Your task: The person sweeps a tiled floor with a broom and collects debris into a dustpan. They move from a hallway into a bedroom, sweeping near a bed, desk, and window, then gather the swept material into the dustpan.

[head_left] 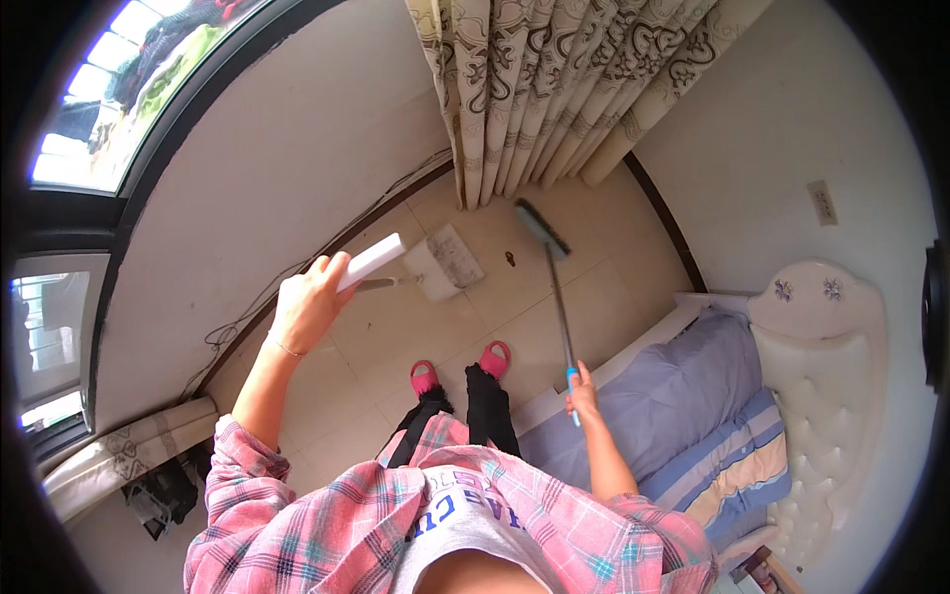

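Observation:
My left hand (307,302) is closed around the white handle of a long-handled dustpan (445,263). The dustpan's whitish, grey-smudged pan lies on the tiled floor, ahead and a little left of my feet. In my right hand (583,393) is the blue grip of a broom (560,302), with the fingers wrapped round it. Its grey stick slants away to a dark-bristled head near the curtain's foot, to the right of the pan. Between pan and broom head lies a small dark object (510,258), too small to make out.
Patterned curtains (534,99) hang to the floor at the far side. A bed (683,371) with grey-blue bedding and a tufted headboard (826,396) stands on the right. Loose cables (247,322) run along the left wall below the window. My feet wear pink slippers (425,376).

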Demonstrator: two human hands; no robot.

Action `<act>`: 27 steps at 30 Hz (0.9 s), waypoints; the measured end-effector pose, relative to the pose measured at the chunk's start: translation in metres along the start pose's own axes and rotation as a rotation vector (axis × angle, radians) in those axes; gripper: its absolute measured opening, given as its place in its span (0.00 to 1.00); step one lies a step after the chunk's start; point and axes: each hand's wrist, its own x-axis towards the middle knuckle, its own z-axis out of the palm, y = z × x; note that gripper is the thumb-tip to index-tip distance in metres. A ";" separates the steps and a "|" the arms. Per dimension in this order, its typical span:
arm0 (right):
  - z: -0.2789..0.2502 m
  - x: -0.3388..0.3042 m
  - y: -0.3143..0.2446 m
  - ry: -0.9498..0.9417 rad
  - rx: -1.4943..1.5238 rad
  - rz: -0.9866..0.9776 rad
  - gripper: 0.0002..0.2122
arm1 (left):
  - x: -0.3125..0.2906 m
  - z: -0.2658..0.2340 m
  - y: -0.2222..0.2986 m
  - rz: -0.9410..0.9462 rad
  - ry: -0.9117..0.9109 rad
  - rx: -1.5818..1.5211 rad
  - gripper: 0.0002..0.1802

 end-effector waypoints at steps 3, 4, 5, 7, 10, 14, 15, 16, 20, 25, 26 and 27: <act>-0.002 0.026 -0.009 0.065 0.244 0.056 0.15 | -0.016 0.004 -0.031 -0.055 -0.011 0.061 0.12; 0.005 0.035 -0.021 0.108 0.263 0.046 0.14 | -0.025 0.005 -0.040 -0.006 -0.006 0.029 0.12; 0.016 0.047 -0.032 0.145 0.276 0.041 0.13 | -0.034 0.015 -0.048 0.022 -0.001 0.045 0.12; 0.053 0.068 -0.023 0.180 0.301 0.060 0.11 | -0.043 0.010 -0.047 0.049 -0.047 0.017 0.12; 0.138 0.045 0.010 0.066 0.309 0.128 0.16 | -0.057 0.021 -0.066 0.051 -0.043 -0.032 0.12; 0.198 -0.039 0.032 -0.120 0.096 0.208 0.13 | -0.056 0.022 -0.069 0.067 -0.034 -0.081 0.11; 0.201 -0.060 0.023 -0.157 0.043 0.228 0.14 | -0.056 0.026 -0.071 0.062 -0.015 -0.054 0.11; 0.197 -0.069 0.021 -0.177 0.029 0.178 0.14 | -0.059 0.031 -0.073 0.059 -0.007 -0.054 0.11; 0.173 -0.119 -0.033 -0.169 -0.140 0.033 0.17 | -0.063 0.026 -0.082 0.043 -0.052 -0.096 0.12; 0.163 -0.101 -0.108 -0.246 -0.129 -0.044 0.21 | -0.078 0.021 -0.109 0.045 0.057 -0.085 0.12; 0.163 -0.083 -0.126 -0.267 -0.046 -0.017 0.21 | -0.081 0.020 -0.112 0.020 0.058 -0.079 0.11; 0.162 -0.064 -0.147 -0.293 0.035 0.012 0.20 | -0.083 0.019 -0.114 -0.009 0.056 -0.070 0.11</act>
